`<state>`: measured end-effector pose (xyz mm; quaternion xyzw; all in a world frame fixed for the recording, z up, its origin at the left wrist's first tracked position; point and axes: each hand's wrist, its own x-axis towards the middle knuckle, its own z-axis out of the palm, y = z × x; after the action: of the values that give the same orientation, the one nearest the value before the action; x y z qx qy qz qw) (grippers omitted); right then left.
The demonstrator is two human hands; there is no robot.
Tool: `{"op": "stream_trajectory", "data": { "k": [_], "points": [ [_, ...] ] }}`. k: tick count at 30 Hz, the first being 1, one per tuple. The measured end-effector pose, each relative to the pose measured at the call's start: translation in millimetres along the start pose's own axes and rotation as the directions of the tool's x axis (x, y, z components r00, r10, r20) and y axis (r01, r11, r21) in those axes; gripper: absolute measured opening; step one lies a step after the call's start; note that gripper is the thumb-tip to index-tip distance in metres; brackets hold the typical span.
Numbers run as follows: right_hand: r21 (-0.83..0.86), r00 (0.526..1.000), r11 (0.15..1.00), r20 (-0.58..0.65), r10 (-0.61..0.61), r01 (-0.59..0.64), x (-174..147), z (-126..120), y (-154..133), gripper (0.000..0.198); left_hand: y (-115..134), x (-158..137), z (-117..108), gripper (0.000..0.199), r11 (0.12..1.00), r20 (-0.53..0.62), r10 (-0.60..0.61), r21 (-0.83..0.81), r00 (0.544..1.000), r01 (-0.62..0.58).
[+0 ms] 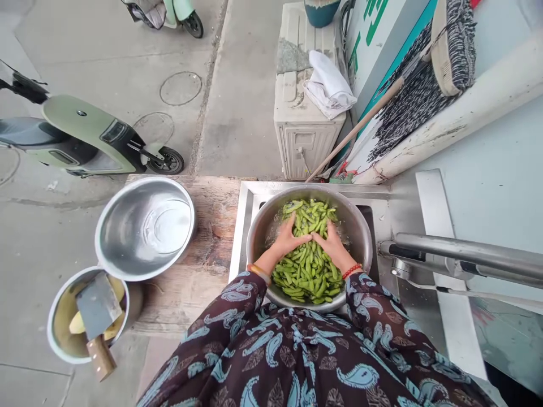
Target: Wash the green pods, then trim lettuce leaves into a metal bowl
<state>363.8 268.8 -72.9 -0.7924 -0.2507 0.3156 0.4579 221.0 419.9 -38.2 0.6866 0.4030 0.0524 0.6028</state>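
Observation:
My left hand and my right hand reach into a large steel basin filled with green edamame pods. Both hands rest among the pods, thumbs stretched inward until their tips nearly meet, index fingers pointing away from me. That leaves a wide gap between thumb and forefinger on each hand. Some of the other fingers are hidden. Around my left wrist is an orange-yellow bangle; a red bead bracelet circles the right. Water seems to lie along the basin's inner edge.
The basin sits in a steel sink with a faucet on the right. Left, a metal bowl stands on a wooden board. A cleaver lies across a pot holding yellowish pieces. A mop leans behind.

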Motion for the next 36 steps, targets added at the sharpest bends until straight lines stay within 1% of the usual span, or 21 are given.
{"op": "stream_trajectory", "data": {
  "k": [1, 3, 5, 7, 10, 11, 13, 15, 16, 17, 19, 21, 22, 24, 26, 28, 29, 30, 32, 34, 36],
  "points": [
    [-0.01, 1.0, 1.0, 0.01, -0.009, 0.009, 2.1, 6.4, -7.9, 0.083, 5.7, 4.2, 3.6, 0.109, 0.999, 0.005, 0.019, -0.037, 1.0, -0.018],
    [-0.038, 0.999, 0.999, 0.016, -0.036, 0.037, 3.7, 10.1, -26.8, 0.073, 18.0, 8.9, 5.0, 0.094, 0.993, 0.009, 0.064, -0.105, 0.998, -0.063],
    [-0.065, 0.991, 0.989, -0.004, -0.134, 0.133, 2.8, 5.3, -44.9, 0.058, 26.8, 9.4, 1.4, 0.074, 0.986, -0.022, 0.107, -0.126, 0.994, -0.109],
    [-0.089, 0.975, 0.972, -0.022, -0.22, 0.217, 2.4, -3.2, -58.6, 0.043, 29.7, 9.2, -3.9, 0.054, 0.983, -0.089, 0.15, -0.09, 0.985, -0.158],
    [-0.135, 0.967, 0.959, -0.023, -0.254, 0.248, 4.9, -19.3, -68.0, 0.036, 25.0, 11.2, -14.3, 0.035, 0.978, -0.173, 0.205, 0.058, 0.963, -0.198],
    [-0.159, 0.969, 0.957, -0.014, -0.248, 0.243, 5.4, -26.1, -67.9, 0.038, 22.0, 11.7, -19.1, 0.033, 0.974, -0.182, 0.211, 0.119, 0.96, -0.192],
    [-0.217, 0.972, 0.948, 0.029, -0.232, 0.232, 3.2, -42.5, -64.1, 0.048, 15.7, 10.0, -30.5, 0.04, 0.956, -0.142, 0.217, 0.232, 0.966, -0.181],
    [-0.282, 0.972, 0.93, 0.069, -0.224, 0.235, -5.7, -61.2, -57.5, 0.058, 10.7, 3.5, -42.7, 0.057, 0.927, -0.044, 0.24, 0.307, 0.97, -0.216],
    [-0.308, 0.971, 0.921, 0.073, -0.228, 0.24, -12.8, -70.3, -54.0, 0.06, 9.3, -1.3, -47.9, 0.064, 0.908, 0.018, 0.267, 0.331, 0.964, -0.258],
    [-0.326, 0.97, 0.914, 0.06, -0.235, 0.242, -21.2, -78.5, -50.6, 0.058, 8.7, -6.7, -52.0, 0.069, 0.885, 0.08, 0.3, 0.349, 0.951, -0.308],
    [-0.322, 0.97, 0.919, -0.011, -0.244, 0.227, -40.5, -90.0, -43.4, 0.052, 9.9, -17.9, -56.5, 0.069, 0.835, 0.181, 0.36, 0.376, 0.915, -0.402],
    [-0.268, 0.968, 0.945, -0.112, -0.225, 0.189, -61.2, -93.2, -34.1, 0.046, 13.1, -28.4, -57.6, 0.064, 0.787, 0.209, 0.401, 0.42, 0.892, -0.452],
    [-0.236, 0.962, 0.958, -0.176, -0.207, 0.162, -71.5, -91.7, -28.0, 0.044, 14.5, -33.4, -58.0, 0.061, 0.763, 0.187, 0.42, 0.457, 0.888, -0.457],
    [-0.179, 0.938, 0.979, -0.315, -0.147, 0.094, -91.7, -84.9, -12.9, 0.041, 15.0, -43.8, -61.1, 0.057, 0.718, 0.061, 0.467, 0.556, 0.882, -0.419],
    [-0.111, 0.906, 0.994, -0.42, -0.053, 0.007, -111.2, -76.1, 4.1, 0.042, 9.6, -55.0, -69.0, 0.054, 0.69, -0.135, 0.506, 0.656, 0.852, -0.306],
    [-0.018, 0.883, 0.996, -0.465, 0.067, -0.085, -129.8, -69.1, 19.4, 0.046, -2.7, -65.4, -80.4, 0.057, 0.696, -0.318, 0.509, 0.699, 0.8, -0.165],
    [0.028, 0.874, 0.991, -0.469, 0.126, -0.128, -138.7, -66.9, 25.3, 0.048, -10.9, -69.6, -86.5, 0.06, 0.71, -0.376, 0.493, 0.695, 0.785, -0.113],
    [0.066, 0.866, 0.984, -0.469, 0.176, -0.164, -147.6, -65.3, 29.9, 0.051, -20.0, -72.7, -92.1, 0.063, 0.73, -0.406, 0.466, 0.678, 0.786, -0.083],
    [0.103, 0.849, 0.972, -0.473, 0.236, -0.213, -166.5, -62.5, 35.6, 0.053, -38.3, -75.1, -100.4, 0.067, 0.784, -0.409, 0.39, 0.617, 0.825, -0.065],
    [0.112, 0.838, 0.963, -0.474, 0.269, -0.246, -188.7, -56.9, 38.4, 0.051, -54.0, -72.3, -103.9, 0.069, 0.834, -0.373, 0.323, 0.546, 0.87, -0.076],
    [0.123, 0.838, 0.952, -0.452, 0.305, -0.281, -214.6, -45.1, 39.5, 0.046, -65.4, -65.8, -103.0, 0.068, 0.872, -0.327, 0.298, 0.476, 0.897, -0.116]
  ]
}}
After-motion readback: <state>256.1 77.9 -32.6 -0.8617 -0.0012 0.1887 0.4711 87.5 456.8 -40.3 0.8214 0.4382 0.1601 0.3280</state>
